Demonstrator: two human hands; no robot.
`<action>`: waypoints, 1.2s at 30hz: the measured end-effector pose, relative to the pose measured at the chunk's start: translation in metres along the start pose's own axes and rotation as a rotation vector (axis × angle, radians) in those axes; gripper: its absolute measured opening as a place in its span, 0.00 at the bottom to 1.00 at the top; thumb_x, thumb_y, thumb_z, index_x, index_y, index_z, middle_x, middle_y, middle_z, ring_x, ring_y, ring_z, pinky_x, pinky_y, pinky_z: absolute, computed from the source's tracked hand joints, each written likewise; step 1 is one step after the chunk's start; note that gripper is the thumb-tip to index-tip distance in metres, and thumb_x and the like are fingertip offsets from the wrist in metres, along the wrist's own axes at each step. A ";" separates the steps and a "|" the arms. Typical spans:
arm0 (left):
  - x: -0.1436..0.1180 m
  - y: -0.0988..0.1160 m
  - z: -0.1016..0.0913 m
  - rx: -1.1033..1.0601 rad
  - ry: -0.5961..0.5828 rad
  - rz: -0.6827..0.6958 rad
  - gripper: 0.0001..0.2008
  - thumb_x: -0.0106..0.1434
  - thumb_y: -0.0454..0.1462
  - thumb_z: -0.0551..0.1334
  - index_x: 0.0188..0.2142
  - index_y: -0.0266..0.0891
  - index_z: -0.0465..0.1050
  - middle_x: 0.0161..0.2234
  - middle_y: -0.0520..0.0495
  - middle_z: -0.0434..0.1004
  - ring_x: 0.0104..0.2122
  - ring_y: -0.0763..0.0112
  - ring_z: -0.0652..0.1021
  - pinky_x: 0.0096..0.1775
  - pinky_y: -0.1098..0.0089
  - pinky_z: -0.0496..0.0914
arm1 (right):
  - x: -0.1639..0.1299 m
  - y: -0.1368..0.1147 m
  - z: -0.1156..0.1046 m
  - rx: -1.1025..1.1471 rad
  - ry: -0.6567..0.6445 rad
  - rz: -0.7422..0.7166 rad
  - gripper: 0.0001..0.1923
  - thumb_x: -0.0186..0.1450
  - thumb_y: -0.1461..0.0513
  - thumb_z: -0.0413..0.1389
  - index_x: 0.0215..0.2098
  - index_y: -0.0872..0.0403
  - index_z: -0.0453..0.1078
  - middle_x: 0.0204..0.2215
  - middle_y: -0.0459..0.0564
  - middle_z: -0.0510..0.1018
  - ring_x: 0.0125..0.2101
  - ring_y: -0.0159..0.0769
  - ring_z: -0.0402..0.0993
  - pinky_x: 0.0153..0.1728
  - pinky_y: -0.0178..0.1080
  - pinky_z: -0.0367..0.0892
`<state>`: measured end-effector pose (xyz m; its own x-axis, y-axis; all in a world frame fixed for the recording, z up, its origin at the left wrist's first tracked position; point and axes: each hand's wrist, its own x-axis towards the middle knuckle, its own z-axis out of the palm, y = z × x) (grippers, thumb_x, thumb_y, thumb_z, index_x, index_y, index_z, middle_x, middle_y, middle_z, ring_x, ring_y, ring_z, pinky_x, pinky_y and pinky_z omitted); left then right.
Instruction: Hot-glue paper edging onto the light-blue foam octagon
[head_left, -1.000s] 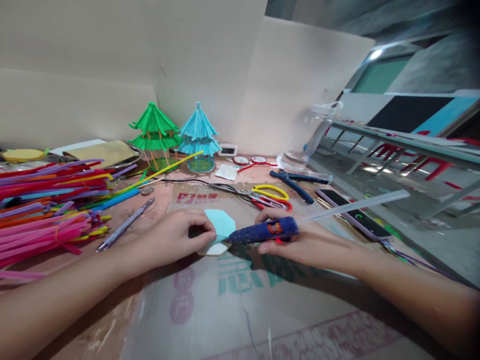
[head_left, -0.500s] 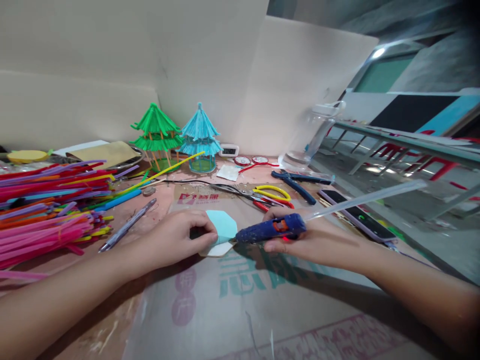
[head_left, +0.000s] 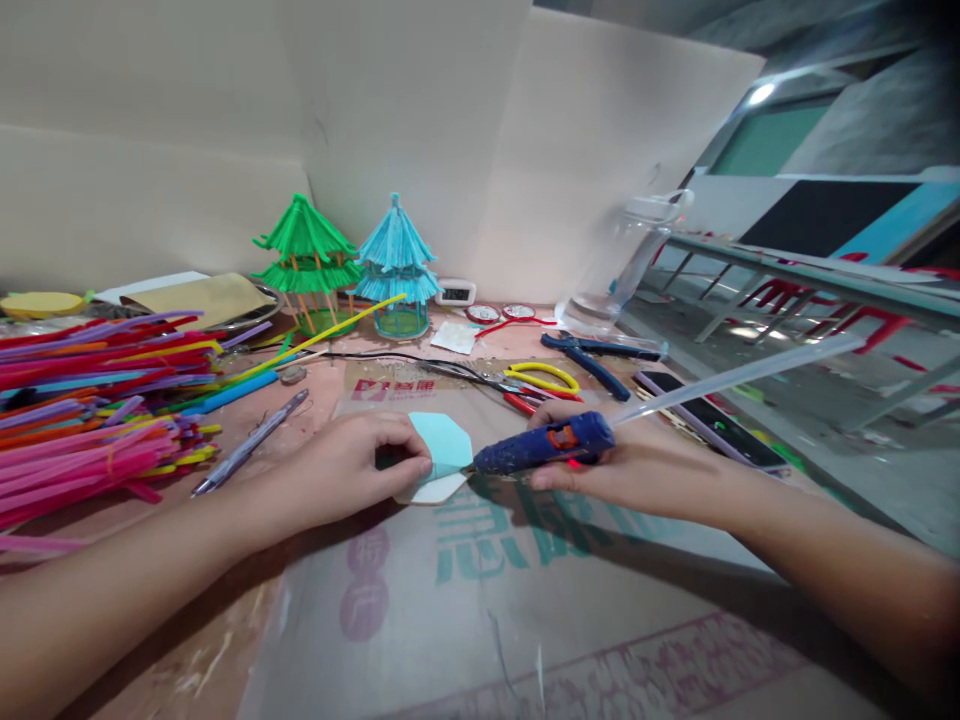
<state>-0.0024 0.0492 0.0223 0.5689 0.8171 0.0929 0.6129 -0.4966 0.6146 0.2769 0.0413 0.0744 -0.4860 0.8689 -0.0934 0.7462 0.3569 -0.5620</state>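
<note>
Cluttered craft bench: left hand point(head_left: 352, 470) pinches blue octagon point(head_left: 444, 447); right hand point(head_left: 622, 470) grips glue gun point(head_left: 544, 445), nozzle at its edge; gluing apparently under way.

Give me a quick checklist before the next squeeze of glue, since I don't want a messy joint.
1. Left hand pins the light blue card piece: ok.
2. Right hand grips the blue glue gun: ok.
3. Nozzle at the card's edge: ok, though actual contact cannot be told.
4. Glue stick loaded at the back: ok.
5. Left fingers clear of the nozzle: not ok, very close.
6. Gun hot: cannot tell.
</note>
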 end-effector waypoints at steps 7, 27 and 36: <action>-0.001 0.002 -0.002 0.023 -0.005 0.007 0.13 0.65 0.42 0.57 0.29 0.40 0.75 0.30 0.52 0.79 0.30 0.71 0.75 0.34 0.73 0.65 | -0.001 0.010 -0.001 -0.046 -0.025 -0.046 0.21 0.60 0.45 0.61 0.39 0.52 0.71 0.29 0.46 0.76 0.30 0.38 0.72 0.30 0.39 0.65; 0.001 -0.002 -0.003 0.013 -0.009 0.066 0.10 0.65 0.38 0.58 0.32 0.39 0.77 0.32 0.53 0.80 0.32 0.72 0.77 0.36 0.74 0.66 | 0.000 0.002 0.019 0.108 -0.111 -0.051 0.20 0.61 0.45 0.59 0.36 0.52 0.67 0.27 0.46 0.73 0.28 0.36 0.69 0.27 0.37 0.63; 0.002 -0.007 -0.002 0.010 0.007 0.101 0.10 0.64 0.37 0.59 0.33 0.39 0.79 0.32 0.53 0.81 0.32 0.72 0.77 0.35 0.74 0.66 | 0.005 0.001 0.031 0.161 -0.107 -0.041 0.20 0.61 0.47 0.61 0.42 0.51 0.67 0.31 0.46 0.75 0.31 0.36 0.71 0.30 0.36 0.65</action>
<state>-0.0066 0.0547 0.0197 0.6239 0.7650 0.1594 0.5581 -0.5790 0.5943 0.2618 0.0354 0.0480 -0.5665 0.8103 -0.1500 0.6463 0.3240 -0.6908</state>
